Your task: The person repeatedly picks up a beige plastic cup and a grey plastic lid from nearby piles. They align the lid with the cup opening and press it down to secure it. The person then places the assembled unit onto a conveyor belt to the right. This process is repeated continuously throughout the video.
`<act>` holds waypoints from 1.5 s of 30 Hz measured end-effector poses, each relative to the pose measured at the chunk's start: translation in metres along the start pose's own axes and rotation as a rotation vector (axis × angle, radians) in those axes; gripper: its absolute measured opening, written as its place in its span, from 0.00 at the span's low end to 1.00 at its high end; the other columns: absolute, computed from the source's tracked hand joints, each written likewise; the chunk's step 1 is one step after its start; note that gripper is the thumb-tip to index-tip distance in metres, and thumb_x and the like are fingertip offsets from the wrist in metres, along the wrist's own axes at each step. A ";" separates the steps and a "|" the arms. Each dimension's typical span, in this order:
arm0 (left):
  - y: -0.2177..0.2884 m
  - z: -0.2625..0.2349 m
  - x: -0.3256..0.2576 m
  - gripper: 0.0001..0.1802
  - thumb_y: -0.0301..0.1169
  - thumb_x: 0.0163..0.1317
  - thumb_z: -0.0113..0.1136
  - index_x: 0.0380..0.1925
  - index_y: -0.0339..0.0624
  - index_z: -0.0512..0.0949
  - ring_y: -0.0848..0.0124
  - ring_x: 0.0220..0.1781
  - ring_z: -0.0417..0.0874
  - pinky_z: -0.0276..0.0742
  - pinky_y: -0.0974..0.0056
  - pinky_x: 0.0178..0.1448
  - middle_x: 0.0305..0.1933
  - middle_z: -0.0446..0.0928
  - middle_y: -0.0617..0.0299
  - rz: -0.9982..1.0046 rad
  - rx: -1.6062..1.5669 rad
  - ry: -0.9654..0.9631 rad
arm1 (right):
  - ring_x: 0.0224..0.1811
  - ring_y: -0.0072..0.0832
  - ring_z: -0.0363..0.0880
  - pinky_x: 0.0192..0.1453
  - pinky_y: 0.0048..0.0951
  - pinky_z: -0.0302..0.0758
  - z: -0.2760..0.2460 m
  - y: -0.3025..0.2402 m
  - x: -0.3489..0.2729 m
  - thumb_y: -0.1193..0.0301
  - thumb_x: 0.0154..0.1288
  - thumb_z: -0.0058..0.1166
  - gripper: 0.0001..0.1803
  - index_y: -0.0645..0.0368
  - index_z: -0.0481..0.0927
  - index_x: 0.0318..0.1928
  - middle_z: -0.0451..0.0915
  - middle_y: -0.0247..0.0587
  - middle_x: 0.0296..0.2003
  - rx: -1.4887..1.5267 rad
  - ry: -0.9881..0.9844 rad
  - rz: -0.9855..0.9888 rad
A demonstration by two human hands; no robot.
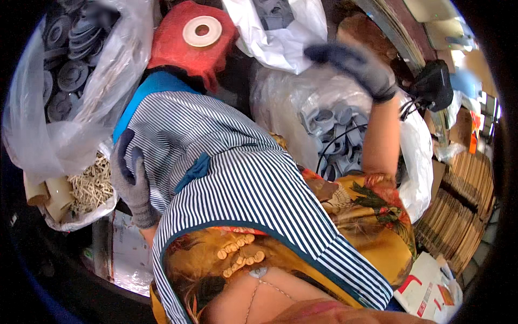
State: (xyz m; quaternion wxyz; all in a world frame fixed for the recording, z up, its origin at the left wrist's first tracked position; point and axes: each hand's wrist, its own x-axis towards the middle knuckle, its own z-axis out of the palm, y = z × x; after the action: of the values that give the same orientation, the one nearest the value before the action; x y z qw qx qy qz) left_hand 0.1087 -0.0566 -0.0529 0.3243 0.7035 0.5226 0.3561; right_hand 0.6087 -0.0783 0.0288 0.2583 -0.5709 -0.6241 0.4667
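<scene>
My left hand (131, 181), in a grey glove, rests against the side of my blue-and-white striped apron (237, 173) with its fingers loosely apart and nothing in it. My right hand (356, 62), in a dark grey glove, is raised with its fingers spread over a clear bag of grey plastic parts (337, 137) and holds nothing. In front of my lap sits a red moulded block with a white ring on top (193, 40).
A clear bag of dark round discs (70, 65) stands at the left, above a bag of pale small sticks (91, 186). A white bag of grey parts (280, 27) lies at the top. Stacked cardboard (458, 205) is at the right, beside a black device with cables (431, 86).
</scene>
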 end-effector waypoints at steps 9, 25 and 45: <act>0.020 0.018 0.035 0.20 0.25 0.64 0.58 0.56 0.31 0.75 0.58 0.62 0.77 0.66 0.57 0.69 0.57 0.79 0.48 0.114 0.015 -0.056 | 0.53 0.45 0.81 0.58 0.46 0.73 0.189 0.299 -0.140 0.44 0.63 0.48 0.29 0.53 0.84 0.48 0.82 0.51 0.50 -0.854 -0.040 0.877; 0.014 0.066 0.038 0.47 0.36 0.57 0.69 0.72 0.35 0.55 0.60 0.73 0.65 0.60 0.57 0.74 0.73 0.61 0.51 0.002 -0.719 -0.257 | 0.35 0.32 0.76 0.40 0.35 0.76 0.100 0.009 0.048 0.49 0.77 0.37 0.22 0.53 0.71 0.36 0.74 0.35 0.31 1.734 -0.067 0.070; 0.012 0.012 0.048 0.32 0.38 0.72 0.55 0.71 0.39 0.58 0.59 0.62 0.76 0.78 0.58 0.62 0.64 0.70 0.47 -0.587 -1.270 -0.022 | 0.59 0.38 0.74 0.63 0.39 0.70 0.176 -0.019 0.126 0.61 0.64 0.58 0.29 0.67 0.73 0.60 0.78 0.50 0.52 -0.007 0.298 -0.191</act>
State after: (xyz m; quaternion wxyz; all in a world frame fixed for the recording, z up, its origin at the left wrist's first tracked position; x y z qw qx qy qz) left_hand 0.1340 -0.0141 -0.0415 0.7607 0.2113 0.3785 0.4832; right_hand 0.4216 -0.0074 -0.0568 0.3893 -0.5729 -0.6317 0.3481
